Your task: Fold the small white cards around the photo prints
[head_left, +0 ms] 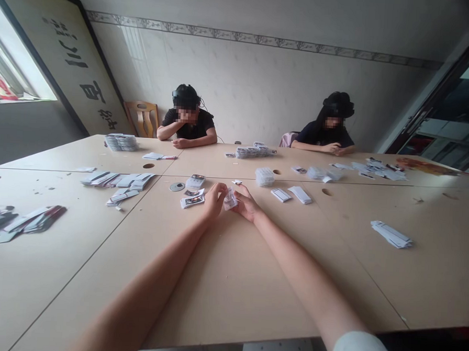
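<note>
Holding a small clear plastic packet [230, 200] over the pale tabletop [221, 279], with the left hand [215, 200] pinched at one edge and the right hand [247, 205] curled round the other. Has printed cards [193, 200] just beside the left hand, two white card stacks [300, 195] farther right, and faces two people [192, 123].

From the near edge of the table [213, 279], I saw at ten o'clock a framed panel [73, 65] with dark writing. At eleven, one person [200, 125] leaned beside a wooden chair [143, 117]; at one, another person [318, 140]. A patterned band [242, 37] crossed the wall [239, 81] at twelve.
</note>
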{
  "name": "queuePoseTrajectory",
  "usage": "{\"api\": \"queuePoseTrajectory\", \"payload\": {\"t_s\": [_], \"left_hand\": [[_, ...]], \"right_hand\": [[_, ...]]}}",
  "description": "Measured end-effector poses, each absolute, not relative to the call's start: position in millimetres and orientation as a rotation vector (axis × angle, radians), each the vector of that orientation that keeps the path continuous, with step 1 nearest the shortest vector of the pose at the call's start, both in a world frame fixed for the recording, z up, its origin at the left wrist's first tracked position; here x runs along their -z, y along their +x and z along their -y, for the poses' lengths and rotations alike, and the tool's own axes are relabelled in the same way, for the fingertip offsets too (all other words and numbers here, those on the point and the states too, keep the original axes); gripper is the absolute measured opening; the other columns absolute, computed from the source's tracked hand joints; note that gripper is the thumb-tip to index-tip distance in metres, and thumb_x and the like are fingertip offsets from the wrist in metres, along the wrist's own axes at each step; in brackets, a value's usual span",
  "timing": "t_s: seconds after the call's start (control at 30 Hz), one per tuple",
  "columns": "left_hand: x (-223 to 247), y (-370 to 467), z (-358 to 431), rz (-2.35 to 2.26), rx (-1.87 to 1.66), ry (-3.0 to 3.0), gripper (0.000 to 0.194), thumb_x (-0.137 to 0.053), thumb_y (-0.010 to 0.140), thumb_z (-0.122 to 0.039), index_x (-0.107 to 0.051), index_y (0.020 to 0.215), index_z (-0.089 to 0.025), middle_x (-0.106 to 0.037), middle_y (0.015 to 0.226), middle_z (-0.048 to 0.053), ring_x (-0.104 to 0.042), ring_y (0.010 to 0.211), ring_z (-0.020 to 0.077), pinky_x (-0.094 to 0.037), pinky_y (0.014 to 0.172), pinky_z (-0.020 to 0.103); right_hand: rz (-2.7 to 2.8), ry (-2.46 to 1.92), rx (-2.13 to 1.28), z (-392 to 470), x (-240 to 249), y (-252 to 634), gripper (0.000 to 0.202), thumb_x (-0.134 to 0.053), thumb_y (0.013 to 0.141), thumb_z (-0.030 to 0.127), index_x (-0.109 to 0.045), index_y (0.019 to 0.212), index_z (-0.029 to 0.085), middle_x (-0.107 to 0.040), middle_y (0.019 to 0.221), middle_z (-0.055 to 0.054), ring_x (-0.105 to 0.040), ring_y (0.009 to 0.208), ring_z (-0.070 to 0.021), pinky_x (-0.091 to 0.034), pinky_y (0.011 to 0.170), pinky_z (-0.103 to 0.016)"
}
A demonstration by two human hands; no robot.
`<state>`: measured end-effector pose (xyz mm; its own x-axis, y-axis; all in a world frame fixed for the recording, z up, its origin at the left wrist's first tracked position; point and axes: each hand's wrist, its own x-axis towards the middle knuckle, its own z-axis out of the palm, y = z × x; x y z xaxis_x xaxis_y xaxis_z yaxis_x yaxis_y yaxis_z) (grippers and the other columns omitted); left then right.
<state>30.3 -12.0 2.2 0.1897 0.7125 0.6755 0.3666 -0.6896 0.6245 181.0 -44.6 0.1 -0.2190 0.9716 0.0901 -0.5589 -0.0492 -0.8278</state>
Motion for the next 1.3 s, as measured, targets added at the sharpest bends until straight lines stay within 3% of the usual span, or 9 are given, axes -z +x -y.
{"api": "queuePoseTrajectory", "payload": {"t_s": [0.47,1.3], "left_hand": [[-10,30,17,-1.051,-1.527,2.020,0.005,-0.046,0.084,-0.021,-0.050,0.082,-0.021,-0.060,0.079,0.001,-0.057,0.074,0.0152,-0.046,0.072,0.029],[-12,30,19,-1.038,-1.539,1.990,0.005,-0.052,0.082,-0.024,-0.052,0.077,-0.021,-0.062,0.079,0.002,-0.059,0.075,0.0160,-0.048,0.073,0.031]], "right_hand": [[0.882,-0.630,-1.575,43,1,180,0.076,-0.083,0.063,0.039,-0.041,0.125,0.032,-0.065,0.092,0.000,-0.064,0.078,-0.0170,-0.056,0.063,-0.031],[0.899,-0.637,-1.579,46,-1,179,0.082,-0.083,0.063,0.039,-0.034,0.128,0.033,-0.065,0.095,0.000,-0.065,0.076,-0.0169,-0.056,0.063,-0.032]]}}
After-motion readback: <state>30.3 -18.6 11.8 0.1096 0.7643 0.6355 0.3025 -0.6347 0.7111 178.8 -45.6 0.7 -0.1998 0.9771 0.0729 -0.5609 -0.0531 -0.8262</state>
